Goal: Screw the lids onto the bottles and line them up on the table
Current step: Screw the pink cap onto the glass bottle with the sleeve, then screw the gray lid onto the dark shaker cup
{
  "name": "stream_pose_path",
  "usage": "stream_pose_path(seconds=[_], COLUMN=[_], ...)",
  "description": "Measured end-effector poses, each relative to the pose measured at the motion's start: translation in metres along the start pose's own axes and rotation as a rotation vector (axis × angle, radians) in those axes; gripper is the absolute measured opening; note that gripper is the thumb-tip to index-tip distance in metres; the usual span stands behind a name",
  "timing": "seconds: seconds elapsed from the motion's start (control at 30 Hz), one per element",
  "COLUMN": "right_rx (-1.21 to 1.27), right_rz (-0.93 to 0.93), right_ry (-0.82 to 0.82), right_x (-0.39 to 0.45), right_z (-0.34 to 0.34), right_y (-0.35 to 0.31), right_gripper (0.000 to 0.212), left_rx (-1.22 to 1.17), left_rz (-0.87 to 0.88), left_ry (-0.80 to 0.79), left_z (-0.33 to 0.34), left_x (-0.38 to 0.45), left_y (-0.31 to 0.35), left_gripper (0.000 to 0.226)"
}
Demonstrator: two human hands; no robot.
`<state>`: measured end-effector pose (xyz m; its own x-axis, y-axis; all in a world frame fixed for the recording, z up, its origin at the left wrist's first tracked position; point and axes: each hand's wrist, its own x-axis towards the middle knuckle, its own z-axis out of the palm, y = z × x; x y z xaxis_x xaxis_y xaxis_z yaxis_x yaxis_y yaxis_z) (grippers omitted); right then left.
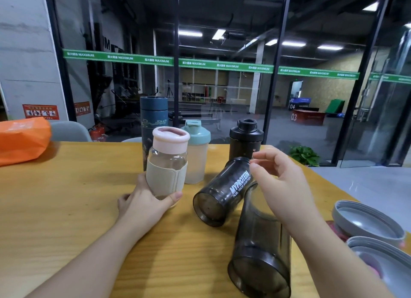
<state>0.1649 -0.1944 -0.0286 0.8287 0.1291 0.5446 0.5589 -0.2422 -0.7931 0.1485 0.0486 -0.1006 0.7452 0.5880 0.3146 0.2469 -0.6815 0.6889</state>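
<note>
My left hand (144, 200) is wrapped around the bottom of the glass bottle with the pink lid (168, 164). Thumb (173, 197) curls across the near side, the other fingers go round the back where I can't see them, so it's a proper grip down low on the beige sleeve. The bottle stands upright on the wooden table (66, 197), lid already on top.

My right hand (280, 180) isn't holding anything. Fingers are loosely bent and spread a bit, hovering over the smoky MYPROTEIN shaker (222, 192), which lies tipped on its side with its base toward me. My fingertips (254, 166) are right at its far end, just beside it or maybe barely brushing it; can't really tell if there's contact. A second smoky shaker (262, 248) lies on its side under my right wrist, base toward me too, and the two touch where they cross.

Behind those, standing upright: a tall dark blue flask (154, 115), a frosted shaker with a teal lid (196, 151) just right of my glass bottle, and a black shaker (245, 142) with its lid on, just past my right fingers.

Off at the right edge sit two grey lids (367, 222), undersides up. An orange bag (22, 140) is at the far left of the table.
</note>
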Motion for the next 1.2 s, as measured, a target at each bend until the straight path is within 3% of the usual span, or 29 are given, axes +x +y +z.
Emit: stream_pose_path(seconds=[0.13, 0.33, 0.5, 0.77, 0.93, 1.2], right_rx=[-0.166, -0.463, -0.558, -0.556, -0.531, -0.533], right_rz=[0.002, 0.131, 0.314, 0.476, 0.568, 0.666], right_ry=[0.009, -0.012, -0.138, -0.282, -0.317, -0.301], right_x=[0.002, 0.003, 0.003, 0.005, 0.005, 0.004], right_z=[0.001, -0.003, -0.002, -0.013, -0.019, -0.028], right_y=[0.007, 0.009, 0.006, 0.007, 0.009, 0.009], right_gripper=[0.019, 0.053, 0.085, 0.107, 0.107, 0.113], left_rx=[0.013, 0.048, 0.107, 0.320, 0.402, 0.411], left_rz=[0.016, -0.019, 0.014, 0.106, 0.114, 0.139], left_ry=[-0.013, -0.060, -0.102, -0.181, -0.188, -0.133], left_z=[0.008, 0.017, 0.018, 0.018, 0.015, 0.002], left_x=[0.007, 0.015, 0.016, 0.010, -0.002, -0.032], left_y=[0.006, 0.010, 0.011, 0.008, 0.005, 0.007], left_gripper=[0.077, 0.084, 0.086, 0.104, 0.069, 0.057])
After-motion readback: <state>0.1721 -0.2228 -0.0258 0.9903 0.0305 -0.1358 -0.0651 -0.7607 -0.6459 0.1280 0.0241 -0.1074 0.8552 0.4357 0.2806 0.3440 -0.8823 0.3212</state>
